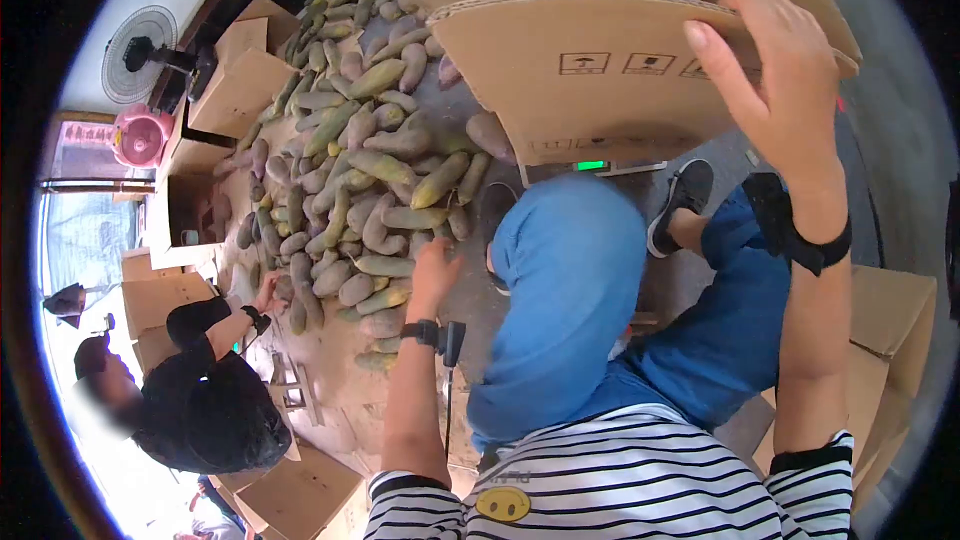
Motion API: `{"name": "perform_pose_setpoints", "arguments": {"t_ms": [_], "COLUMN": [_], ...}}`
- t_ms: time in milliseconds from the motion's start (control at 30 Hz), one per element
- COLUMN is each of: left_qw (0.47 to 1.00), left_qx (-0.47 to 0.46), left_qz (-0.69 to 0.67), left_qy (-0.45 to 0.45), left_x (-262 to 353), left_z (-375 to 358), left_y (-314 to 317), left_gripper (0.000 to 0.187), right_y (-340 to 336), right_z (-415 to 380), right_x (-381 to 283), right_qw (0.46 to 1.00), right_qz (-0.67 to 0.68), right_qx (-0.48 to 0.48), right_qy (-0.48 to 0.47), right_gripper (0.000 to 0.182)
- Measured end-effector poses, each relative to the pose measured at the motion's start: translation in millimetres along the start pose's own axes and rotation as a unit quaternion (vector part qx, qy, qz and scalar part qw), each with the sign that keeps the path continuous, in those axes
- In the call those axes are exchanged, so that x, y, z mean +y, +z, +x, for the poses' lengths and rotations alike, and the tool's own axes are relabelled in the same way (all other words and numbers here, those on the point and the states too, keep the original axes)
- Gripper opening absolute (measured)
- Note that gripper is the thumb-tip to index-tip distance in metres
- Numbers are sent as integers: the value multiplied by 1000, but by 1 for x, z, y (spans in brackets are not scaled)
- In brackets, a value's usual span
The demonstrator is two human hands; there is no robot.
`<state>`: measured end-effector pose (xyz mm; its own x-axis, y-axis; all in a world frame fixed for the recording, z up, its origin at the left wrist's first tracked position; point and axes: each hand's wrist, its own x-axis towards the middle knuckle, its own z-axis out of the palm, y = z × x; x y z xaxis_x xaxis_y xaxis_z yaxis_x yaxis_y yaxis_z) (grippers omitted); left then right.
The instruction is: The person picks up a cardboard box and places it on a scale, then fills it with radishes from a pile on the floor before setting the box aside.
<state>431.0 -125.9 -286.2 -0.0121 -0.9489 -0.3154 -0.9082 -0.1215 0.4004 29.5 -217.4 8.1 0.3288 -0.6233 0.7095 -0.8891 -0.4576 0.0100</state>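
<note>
Sorting seems under way: the right hand point(780, 70), at one o'clock, clamps its grip on the cardboard box point(600, 70) flap, while the left hand point(435, 275), fingers apart, reaches the sweet potatoes point(370, 170) and likely must close on one next.

Cardboard box point(600, 70) ahead, tilted, right hand point(780, 80) on its upper edge. Scale point(595, 168) under box. Pile of tubers point(360, 160) on floor left of box, running far back. Left hand point(432, 275) at pile's near edge. Co-worker point(200, 390) far left, hand on pile. Boxes point(235, 70) behind pile at left; fan point(140, 52) beyond them. Another box point(895, 320) at right.
</note>
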Motion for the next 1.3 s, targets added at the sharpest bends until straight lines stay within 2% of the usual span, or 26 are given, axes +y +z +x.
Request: {"name": "perform_pose_setpoints", "arguments": {"t_ms": [100,167,267,300,367,467,533,567,600,633,667,700,733,767,833,900,1000,1067,1100,1133,1167,1200,1233,1300], "left_qw": [999,993,989,989,976,975,959,974,975,980,984,985,974,959,958,955,969,992,991,992,962,873,815,776], "left_qx": [29,107,132,128,182,184,236,172,165,137,110,107,94,82,52,17,44,40,17,16,-11,-41,-54,-29], "left_qz": [-28,36,71,69,115,121,153,148,146,139,134,133,194,256,266,279,219,94,10,13,-230,-458,-546,-598], "left_qy": [-15,21,-14,-13,4,-6,42,-7,-20,-34,-47,-36,-61,-85,-90,-99,-103,-72,-134,-128,-149,-160,-184,-199], "left_x": [0,-9,-13,-15,-24,-26,-42,-40,-37,-35,-33,-30,-29,-28,-27,-25,-28,-31,-32,-21,-11,-3,4,15], "left_z": [14,26,34,40,55,78,98,106,112,115,118,121,123,126,132,131,125,121,118,105,88,73,57,24], "left_y": [-1,7,18,21,28,22,29,25,24,23,22,22,23,24,24,27,38,42,43,38,32,24,20,9], "left_gripper": [39,39,42,42,43,48,53,58,61,63,65,65,65,65,63,61,51,49,48,48,47,47,46,44], "right_y": [1,1,1,1,0,-2,-1,2,5,4,3,3,0,-9,-27,-19,-12,-9,-8,-7,-5,-3,2,-1], "right_z": [2,2,3,3,1,1,4,6,8,13,13,12,11,11,13,9,1,-2,-2,-3,-3,-4,-4,-6], "right_x": [2,0,-1,-1,-2,-1,-3,-3,-2,1,10,21,28,19,-6,-1,7,10,12,14,15,16,18,15], "right_qw": [1000,1000,1000,1000,999,998,997,1000,998,997,997,993,987,987,989,992,997,999,999,999,999,999,995,997], "right_qz": [-7,-10,-15,-17,-20,-22,-23,17,57,24,13,3,-7,-17,-130,-102,-62,-44,-38,-33,-29,-25,4,-3], "right_qx": [16,10,-4,-11,-28,-53,-62,-17,29,71,69,101,132,129,-52,-53,-34,-19,-11,-1,16,32,97,78], "right_qy": [-12,-11,0,8,13,22,26,15,4,-27,-23,-58,-94,-90,55,45,9,-5,-10,-16,-21,-19,-14,8], "right_gripper": [26,26,26,26,23,20,21,22,24,22,22,30,38,38,31,30,28,27,27,26,26,25,22,24]}}
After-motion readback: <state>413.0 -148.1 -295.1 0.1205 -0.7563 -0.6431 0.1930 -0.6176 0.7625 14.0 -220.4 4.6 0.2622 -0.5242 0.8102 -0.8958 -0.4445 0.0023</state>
